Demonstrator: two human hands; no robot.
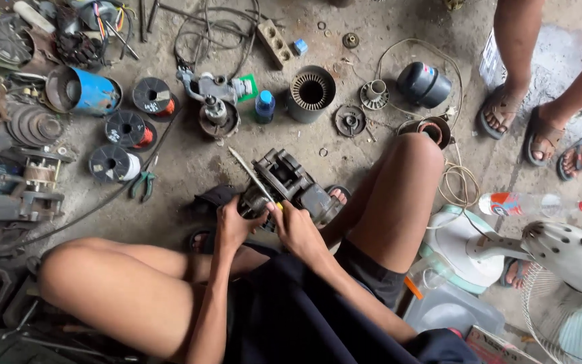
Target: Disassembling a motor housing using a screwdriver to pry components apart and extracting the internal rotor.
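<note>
I squat on a concrete floor with a dark, greasy metal motor housing (284,180) between my feet. My left hand (234,222) grips the housing's near end. A screwdriver (250,175) with a yellow handle is held in my right hand (294,226), its long shaft pointing up-left over the housing. Both hands touch each other at the housing's near edge.
Wire spools (126,128), a blue cylinder (89,91), a stator ring (311,91), a black capacitor (424,84), pliers (143,183) and scrap parts lie around. A fan (560,263) and plastic bottle (527,203) are at right. Another person's sandalled feet (520,121) stand top right.
</note>
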